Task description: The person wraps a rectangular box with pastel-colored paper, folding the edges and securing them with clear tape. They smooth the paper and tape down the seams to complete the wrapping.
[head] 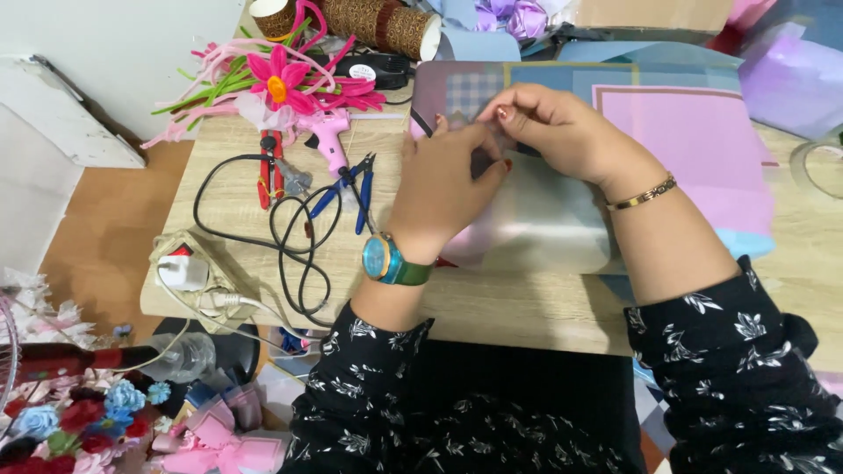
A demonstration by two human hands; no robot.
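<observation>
Pinching clear sheet (536,219) | both hands (443,180) (562,132) grip closed on far edge | long axis left-right

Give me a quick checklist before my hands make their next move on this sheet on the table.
1. Both hands on the sheet: left hand and right hand meet at its top edge: ok.
2. What the fingers pinch there: cannot tell.
3. Clear sheet lies flat on the table: ok.
4. Glue gun apart from the hands: ok.
5. Black cord off the sheet: ok.
6. Blue pliers close by the left hand: ok.
</observation>
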